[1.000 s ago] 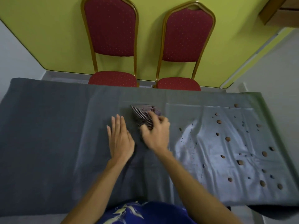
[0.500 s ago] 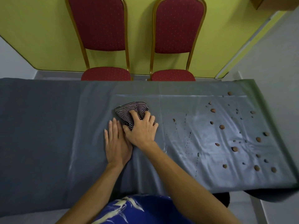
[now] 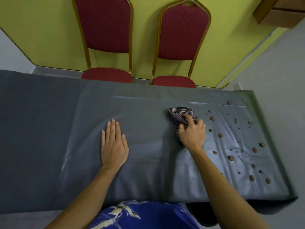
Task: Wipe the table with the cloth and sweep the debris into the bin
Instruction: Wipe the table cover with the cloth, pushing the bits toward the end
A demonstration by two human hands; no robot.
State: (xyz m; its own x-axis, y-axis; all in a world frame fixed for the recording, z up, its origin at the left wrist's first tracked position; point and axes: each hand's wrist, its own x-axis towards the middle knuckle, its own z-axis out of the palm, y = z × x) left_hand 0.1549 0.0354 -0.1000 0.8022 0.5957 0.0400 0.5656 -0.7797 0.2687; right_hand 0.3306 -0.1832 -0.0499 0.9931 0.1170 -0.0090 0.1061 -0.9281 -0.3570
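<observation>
A bunched striped cloth [image 3: 179,114] lies on the grey covered table [image 3: 49,138], right of centre. My right hand [image 3: 192,133] presses down on it, fingers curled into the fabric. My left hand [image 3: 113,144] rests flat on the table, palm down with fingers together, well to the left of the cloth. Several small brown pebbles of debris [image 3: 220,135] lie scattered over the right end of the table, just beyond the cloth. No bin is in view.
Two red chairs with gold frames [image 3: 107,27] [image 3: 183,32] stand against the yellow wall behind the table. The table's right edge [image 3: 270,146] drops to a pale floor. A wooden cabinet corner [image 3: 280,12] shows at the top right.
My right hand has slid the cloth to the right, away from my left hand and up to the pebbles. My left hand stays flat on the table.
</observation>
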